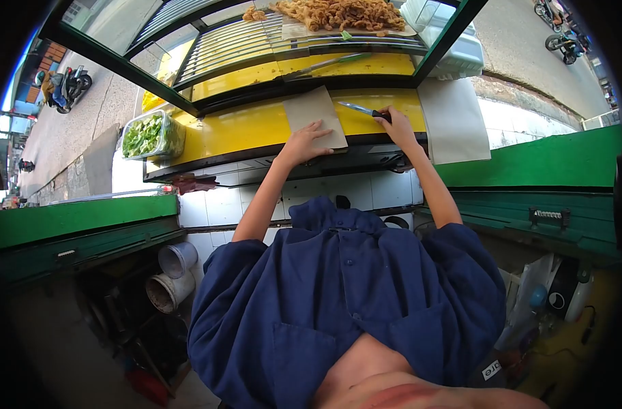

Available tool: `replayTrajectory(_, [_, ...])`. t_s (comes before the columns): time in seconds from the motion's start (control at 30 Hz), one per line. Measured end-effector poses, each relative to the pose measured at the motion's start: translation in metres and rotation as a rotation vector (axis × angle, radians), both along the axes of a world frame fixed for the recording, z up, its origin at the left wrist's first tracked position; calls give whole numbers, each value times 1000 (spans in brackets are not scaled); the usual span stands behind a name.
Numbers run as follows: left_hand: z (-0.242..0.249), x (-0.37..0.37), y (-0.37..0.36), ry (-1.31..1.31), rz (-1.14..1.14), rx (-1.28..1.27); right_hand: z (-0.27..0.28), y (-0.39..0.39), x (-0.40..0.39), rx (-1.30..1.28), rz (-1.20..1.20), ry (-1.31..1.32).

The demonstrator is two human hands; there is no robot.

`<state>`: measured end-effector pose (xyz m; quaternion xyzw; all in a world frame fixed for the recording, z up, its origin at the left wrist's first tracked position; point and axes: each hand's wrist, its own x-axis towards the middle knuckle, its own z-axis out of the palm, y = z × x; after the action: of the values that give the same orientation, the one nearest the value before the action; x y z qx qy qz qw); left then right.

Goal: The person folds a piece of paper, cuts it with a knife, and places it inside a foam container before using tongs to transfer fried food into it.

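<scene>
Right hand [397, 126]: slim knife [357, 108] (left [301, 145] on flat paper [311, 109]).

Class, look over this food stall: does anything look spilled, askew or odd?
A small green scrap lies by the near edge of the fried food, away from the tub of chopped greens, so it looks stray. Otherwise nothing clearly stands out: the left hand rests on brown paper, the right hand holds a knife.

The knife handle [381, 114] is black, the paper [312, 110] light brown, the counter [232, 133] yellow, the shirt [290, 293] navy.
</scene>
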<state>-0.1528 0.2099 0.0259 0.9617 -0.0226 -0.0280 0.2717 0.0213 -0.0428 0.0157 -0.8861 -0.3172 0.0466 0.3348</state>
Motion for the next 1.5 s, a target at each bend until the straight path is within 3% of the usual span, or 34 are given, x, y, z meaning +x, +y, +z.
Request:
replayTrajectory(0.27, [9, 7, 7, 97, 64, -199, 36, -43, -52, 157, 109, 330])
replayTrajectory(0.63, [14, 14, 5, 196, 173, -337, 39, -42, -102, 0, 203, 352])
replayTrajectory(0.83, [24, 15, 2, 212, 150, -262, 27, -24, -118, -14, 88, 268])
replayTrajectory(0.93, [25, 13, -2, 166, 72, -96, 18, -17, -126, 7, 75, 197])
replayTrajectory(1.03, [44, 18, -15, 234, 158, -31, 12, -13, -131, 56, 62, 156])
replayTrajectory(1.13, [25, 41, -12, 213, 235, -22, 5, -10, -134, 93, 34, 131])
replayTrajectory(1.23, [-10, 47, -25, -303, 389, 143, 4, -6, -136, 114, 17, 119])
replayTrajectory(1.33, [-31, 46, -28, -200, 435, 258, 4, 4, -135, 118, 12, 111])
replayTrajectory(1.5, [-38, 47, -26, -217, 429, 223, 5, 25, -130, 124, -2, 115])
